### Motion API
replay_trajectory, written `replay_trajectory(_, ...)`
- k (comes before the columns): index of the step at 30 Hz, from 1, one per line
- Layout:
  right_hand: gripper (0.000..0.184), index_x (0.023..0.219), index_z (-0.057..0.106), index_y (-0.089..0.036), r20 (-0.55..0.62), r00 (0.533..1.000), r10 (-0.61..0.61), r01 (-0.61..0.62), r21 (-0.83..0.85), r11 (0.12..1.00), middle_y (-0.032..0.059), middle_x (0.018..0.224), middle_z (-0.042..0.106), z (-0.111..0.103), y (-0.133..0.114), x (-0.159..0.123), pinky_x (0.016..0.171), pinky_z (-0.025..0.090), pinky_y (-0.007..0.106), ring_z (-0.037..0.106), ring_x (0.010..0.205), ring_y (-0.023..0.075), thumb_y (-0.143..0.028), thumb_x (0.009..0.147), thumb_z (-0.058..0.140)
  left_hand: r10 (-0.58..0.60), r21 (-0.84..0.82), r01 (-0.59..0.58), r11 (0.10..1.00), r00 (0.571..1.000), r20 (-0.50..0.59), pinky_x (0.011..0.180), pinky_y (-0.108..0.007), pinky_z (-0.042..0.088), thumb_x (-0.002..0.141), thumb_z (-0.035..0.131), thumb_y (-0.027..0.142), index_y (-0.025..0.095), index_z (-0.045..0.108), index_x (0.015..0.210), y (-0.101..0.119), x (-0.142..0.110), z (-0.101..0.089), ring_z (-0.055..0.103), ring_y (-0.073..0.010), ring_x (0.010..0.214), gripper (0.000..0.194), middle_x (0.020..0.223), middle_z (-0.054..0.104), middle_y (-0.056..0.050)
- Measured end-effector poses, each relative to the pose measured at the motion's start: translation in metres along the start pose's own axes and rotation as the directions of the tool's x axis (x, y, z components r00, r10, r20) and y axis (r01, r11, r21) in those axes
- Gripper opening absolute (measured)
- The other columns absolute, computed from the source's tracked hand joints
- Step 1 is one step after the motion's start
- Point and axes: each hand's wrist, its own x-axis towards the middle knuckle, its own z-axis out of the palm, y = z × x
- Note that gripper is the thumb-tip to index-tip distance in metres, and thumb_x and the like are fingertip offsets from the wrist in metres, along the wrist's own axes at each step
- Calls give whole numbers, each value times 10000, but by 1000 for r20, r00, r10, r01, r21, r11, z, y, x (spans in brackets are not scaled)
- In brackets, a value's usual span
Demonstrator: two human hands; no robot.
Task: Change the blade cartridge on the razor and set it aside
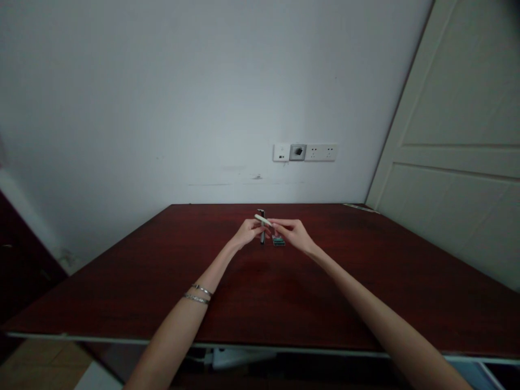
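Curling inward, the left grip (246, 233) overlaps a slim dark tool (262, 240), its hold unclear; a pale stick (261, 219) slants across that tool, right end pinched by the right grip (296, 235), near a small tabletop (255, 298) case (279, 241).

Dim, cool light; wall (239, 92) brightest mid-frame; edges darker, stretched.

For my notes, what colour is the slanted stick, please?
The slanted stick looks whitish, seen best in the head view.

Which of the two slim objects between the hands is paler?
The slanted stick at the right hand; the darker bar runs vertically in the picture.
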Motion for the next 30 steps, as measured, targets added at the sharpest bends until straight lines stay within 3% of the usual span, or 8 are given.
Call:
replay_trajectory(3, 459, 1075, 656, -114, -106, 994, -8, 7, -4, 1000, 1, 586, 553, -1, 3, 1, 437, 359, 204, 430, 477, 83, -444, 779, 540, -3, 27, 4, 1000, 999, -53, 575, -245, 485, 710, 638, 286, 95, 594, 844, -1, 1, -1, 642, -162, 655, 237, 749, 666, -93)
replay_trajectory(6, 469, 1096, 642, -97, -218, 976, -27, 13, -66, 998, 8, 590, 571, -3, 6, 3, 421, 347, 200, 421, 456, 81, -434, 791, 523, -27, 104, 46, 994, 984, -176, 524, -229, 471, 698, 637, 242, 105, 609, 791, -6, 5, -4, 633, -155, 594, 168, 681, 658, -67)
replay_trajectory(11, 406, 1090, 654, -152, -181, 979, -98, 56, -224, 973, 67, 809, 692, 0, 5, 1, 594, 480, 275, 588, 654, 170, -409, 804, 524, 58, 371, 82, 925, 935, -351, 551, -239, 462, 653, 658, 199, 124, 663, 727, -13, 10, -8, 618, -159, 591, 106, 661, 670, -45)
replay_trajectory(15, 315, 1068, 665, -207, -128, 977, -171, 123, -318, 940, 75, 1031, 672, 2, 6, -1, 784, 488, 358, 627, 875, 235, -341, 812, 541, 196, 581, 32, 813, 926, -324, 612, -229, 435, 645, 669, 258, 138, 695, 721, -13, 9, -8, 608, -165, 658, 145, 693, 685, -28)
replay_trajectory(20, 300, 1067, 663, -214, -147, 973, -177, 123, -319, 940, 58, 1042, 668, 0, 9, 0, 838, 481, 372, 630, 922, 238, -327, 824, 526, 235, 674, 30, 738, 925, -298, 579, -210, 392, 671, 643, 290, 133, 704, 700, -10, 7, -6, 567, -141, 586, 171, 608, 654, -3)
replay_trajectory(25, 309, 1061, 667, -205, -167, 969, -182, 119, -329, 937, 67, 1036, 670, -1, 8, 0, 801, 489, 368, 636, 877, 235, -335, 814, 534, 232, 637, 41, 770, 911, -340, 592, -212, 403, 665, 646, 253, 138, 711, 745, -7, 6, -6, 592, -157, 637, 154, 653, 678, -15)
replay_trajectory(30, 366, 1048, 677, -155, -298, 948, -107, 10, -310, 951, 78, 866, 708, -13, 15, 0, 642, 496, 300, 628, 680, 197, -376, 786, 546, 208, 570, 40, 821, 908, -364, 605, -225, 445, 673, 636, 236, 139, 701, 759, -9, 8, -14, 623, -166, 659, 145, 684, 683, -16)
